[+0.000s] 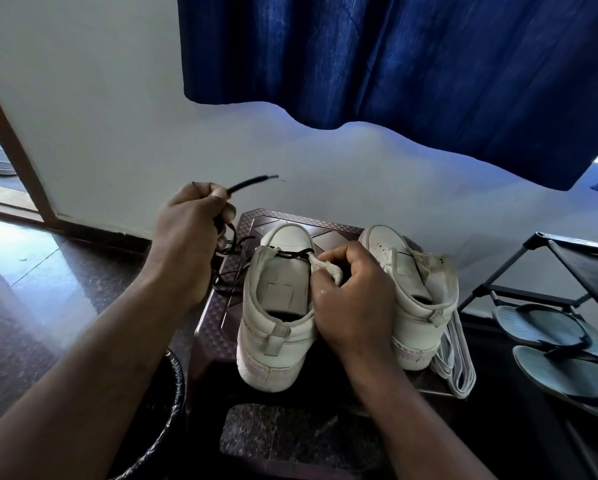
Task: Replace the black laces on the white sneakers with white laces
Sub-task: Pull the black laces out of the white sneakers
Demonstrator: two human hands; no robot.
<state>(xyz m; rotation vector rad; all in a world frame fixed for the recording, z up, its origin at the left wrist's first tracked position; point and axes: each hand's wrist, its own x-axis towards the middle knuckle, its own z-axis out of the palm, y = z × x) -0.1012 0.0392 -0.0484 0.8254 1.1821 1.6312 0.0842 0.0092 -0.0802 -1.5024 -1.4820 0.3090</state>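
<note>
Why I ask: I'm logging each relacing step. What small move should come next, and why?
Probably the left hand should draw the black lace out of the last eyelets while the right hand steadies the white sneaker by its eyelet flap. The lace crosses only the pair nearest the toe, the rest hangs loose, and the white laces lie unused beside the other sneaker.

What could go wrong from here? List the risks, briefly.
1. The black lace is still threaded across the sneaker near its toe. A hard tug by the left hand may drag the shoe, since the right hand only pinches its flap.
2. The white laces lie at the stool edge beside the other sneaker; a nudge might drop them.
</note>
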